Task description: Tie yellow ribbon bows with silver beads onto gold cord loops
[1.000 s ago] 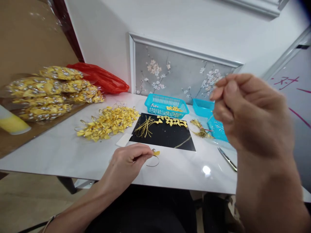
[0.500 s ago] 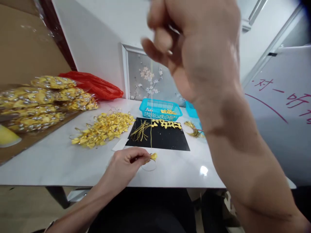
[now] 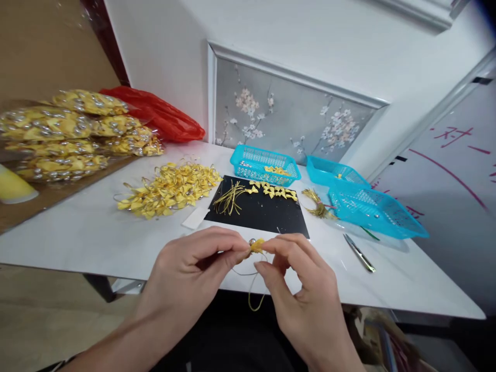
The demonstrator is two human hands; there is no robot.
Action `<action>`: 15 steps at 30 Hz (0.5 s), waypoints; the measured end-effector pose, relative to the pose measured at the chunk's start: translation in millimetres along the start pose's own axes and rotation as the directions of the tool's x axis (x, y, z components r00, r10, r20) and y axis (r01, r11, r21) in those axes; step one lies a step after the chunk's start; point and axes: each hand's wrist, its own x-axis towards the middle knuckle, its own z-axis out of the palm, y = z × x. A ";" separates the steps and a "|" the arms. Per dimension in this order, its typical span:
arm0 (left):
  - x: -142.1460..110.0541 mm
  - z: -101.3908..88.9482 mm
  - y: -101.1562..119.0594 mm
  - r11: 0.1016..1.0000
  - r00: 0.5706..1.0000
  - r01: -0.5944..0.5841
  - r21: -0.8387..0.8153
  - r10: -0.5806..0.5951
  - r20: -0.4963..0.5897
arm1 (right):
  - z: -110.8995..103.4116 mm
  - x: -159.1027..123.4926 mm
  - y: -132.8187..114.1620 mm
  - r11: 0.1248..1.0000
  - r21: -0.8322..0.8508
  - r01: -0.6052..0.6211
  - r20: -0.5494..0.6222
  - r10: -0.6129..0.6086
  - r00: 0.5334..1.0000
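Note:
Just past the table's front edge, my left hand pinches a small yellow ribbon bow with a silvery bead on it. My right hand has come up from the right, its fingertips closed against the bow's right side and its thumb lower, close to the cord. A thin gold cord hangs in a loop under the bow between both hands. Exactly how the right fingers grip is partly hidden. Beyond lies a black mat bearing loose gold cords and a row of yellow bows.
A heap of beaded yellow bows lies left, with bagged ones and a red plastic bag behind. Blue baskets stand at the back and right. A bundle of cords and tweezers-like metal tool lie right.
My right hand, raised high and pulling a cord upward half a second ago, has come down to the bow. The cord now hangs slack in a loop. My left hand keeps its pinch.

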 end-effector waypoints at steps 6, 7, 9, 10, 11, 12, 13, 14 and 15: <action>-3.0 0.3 -0.8 0.998 0.999 -0.038 0.049 0.039 -0.015 | 2.1 3.7 -1.2 0.999 0.031 -0.015 -0.003 0.015 1.000; -3.6 0.1 -1.0 0.998 0.999 -0.039 0.054 0.040 -0.021 | 2.5 3.0 -1.6 0.999 0.036 -0.031 0.006 0.031 0.999; -4.7 -0.5 -1.5 0.997 0.999 -0.041 0.060 0.043 -0.032 | 3.3 2.2 -2.1 0.997 0.043 -0.061 0.030 0.059 0.998; -5.1 -0.8 -1.7 0.997 0.998 -0.044 0.060 0.046 -0.035 | 3.7 2.2 -2.2 0.996 0.046 -0.072 0.041 0.071 0.997; -5.3 -1.1 -1.9 0.997 0.998 -0.043 0.059 0.045 -0.037 | 4.1 2.4 -2.2 0.995 0.048 -0.082 0.050 0.079 0.996; -5.3 -1.4 -1.9 0.998 0.998 -0.040 0.056 0.042 -0.036 | 4.5 2.8 -2.2 0.995 0.049 -0.088 0.056 0.085 0.995; -5.2 -1.7 -1.8 0.998 0.999 -0.036 0.052 0.038 -0.034 | 4.9 3.3 -2.1 0.995 0.047 -0.090 0.060 0.087 0.994; -5.1 -2.0 -1.7 0.998 0.999 -0.032 0.046 0.034 -0.030 | 5.2 3.9 -2.0 0.995 0.043 -0.086 0.062 0.083 0.995; -4.8 -2.2 -1.5 0.999 0.999 -0.030 0.039 0.031 -0.025 | 5.5 4.4 -2.0 0.996 0.036 -0.076 0.060 0.074 0.995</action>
